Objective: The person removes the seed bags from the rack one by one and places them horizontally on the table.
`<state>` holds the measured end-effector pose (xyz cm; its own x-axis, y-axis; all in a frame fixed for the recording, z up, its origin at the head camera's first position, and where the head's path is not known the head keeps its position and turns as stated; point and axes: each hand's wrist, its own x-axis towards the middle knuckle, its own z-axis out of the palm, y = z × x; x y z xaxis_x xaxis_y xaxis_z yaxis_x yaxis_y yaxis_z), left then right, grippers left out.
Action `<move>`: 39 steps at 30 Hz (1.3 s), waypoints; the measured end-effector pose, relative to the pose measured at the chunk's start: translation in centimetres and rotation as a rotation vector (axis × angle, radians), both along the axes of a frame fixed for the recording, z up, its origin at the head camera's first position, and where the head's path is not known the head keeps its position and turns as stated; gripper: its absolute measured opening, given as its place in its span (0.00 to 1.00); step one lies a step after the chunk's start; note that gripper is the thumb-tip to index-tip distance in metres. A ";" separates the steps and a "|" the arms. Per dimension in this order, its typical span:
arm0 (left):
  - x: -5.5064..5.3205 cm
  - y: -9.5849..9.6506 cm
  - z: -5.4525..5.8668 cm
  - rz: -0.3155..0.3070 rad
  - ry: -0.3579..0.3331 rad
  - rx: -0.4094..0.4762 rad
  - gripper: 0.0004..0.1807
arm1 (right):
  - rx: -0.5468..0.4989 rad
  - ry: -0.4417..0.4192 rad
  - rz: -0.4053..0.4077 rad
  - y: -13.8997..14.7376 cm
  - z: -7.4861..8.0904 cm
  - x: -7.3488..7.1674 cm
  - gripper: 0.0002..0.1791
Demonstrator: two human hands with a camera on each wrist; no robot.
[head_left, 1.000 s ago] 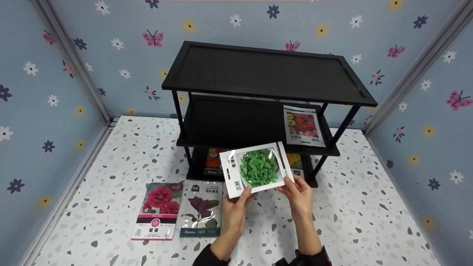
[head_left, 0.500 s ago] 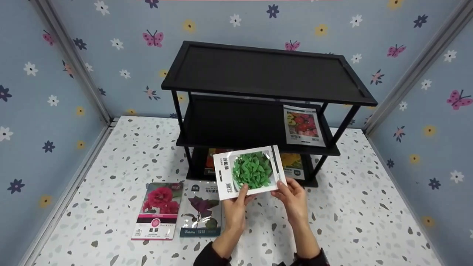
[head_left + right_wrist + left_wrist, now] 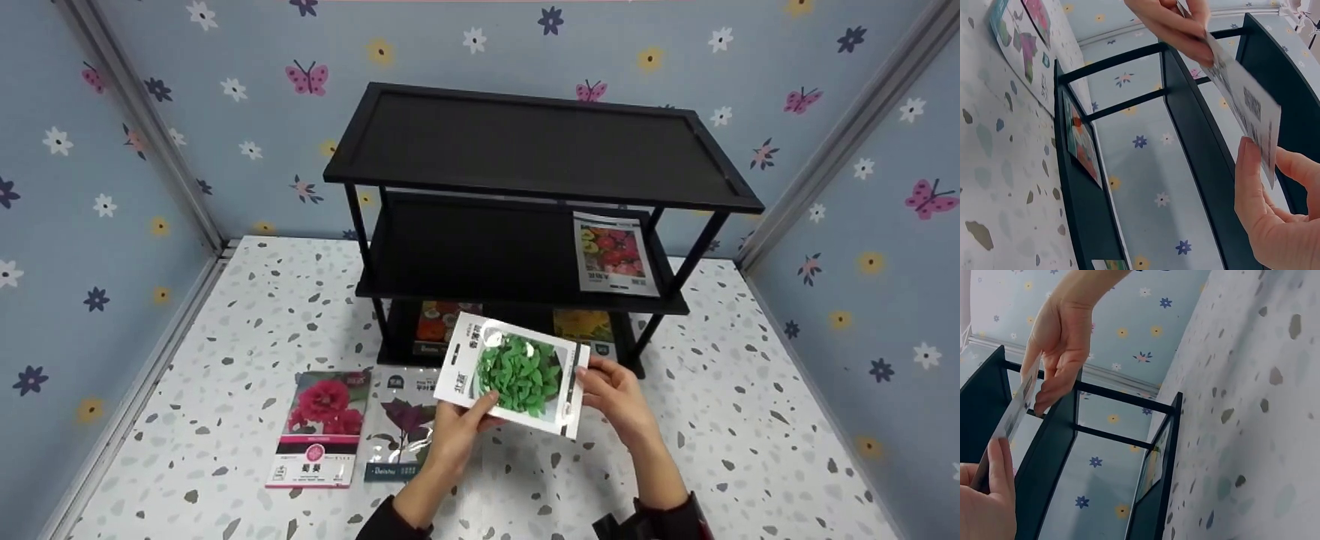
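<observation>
A white seed packet (image 3: pixel 517 375) with a picture of green leaves is held up in front of the black shelf. My left hand (image 3: pixel 456 435) pinches its lower left side, thumb on the printed face. At the packet's right edge my right hand (image 3: pixel 619 397) grips it between thumb and fingers. The right wrist view shows the packet's back (image 3: pixel 1249 107), printed with codes, between both hands. A purple-flower packet (image 3: pixel 401 427) lies on the table, partly hidden behind my left hand and the held packet. Left of it lies a pink-flower packet (image 3: pixel 322 427).
The three-tier black shelf (image 3: pixel 517 150) stands at the back of the speckled table (image 3: pixel 247 322). A red-flower packet (image 3: pixel 615 255) lies at the right of its middle tier. On the bottom tier are an orange-flower packet (image 3: pixel 435 330) and a yellow one (image 3: pixel 585 325), both partly covered.
The held packet has turned clockwise, its right end dropping lower, and come slightly nearer. My right hand first moved left, then back right along the packet's edge. The lying packets have not moved.
</observation>
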<state>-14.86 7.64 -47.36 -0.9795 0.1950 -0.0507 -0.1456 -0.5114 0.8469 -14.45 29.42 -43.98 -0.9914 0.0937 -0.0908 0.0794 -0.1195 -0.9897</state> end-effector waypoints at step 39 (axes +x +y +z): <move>2.1 4.2 -0.8 0.171 -0.035 -0.175 0.13 | -0.102 0.131 -0.171 -2.6 -2.7 0.8 0.14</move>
<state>-12.80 11.79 -48.16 -0.9945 0.0123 -0.1036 -0.1005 -0.3772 0.9207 -13.69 26.78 -46.69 -0.9660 0.2579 0.0203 -0.0791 -0.2200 -0.9723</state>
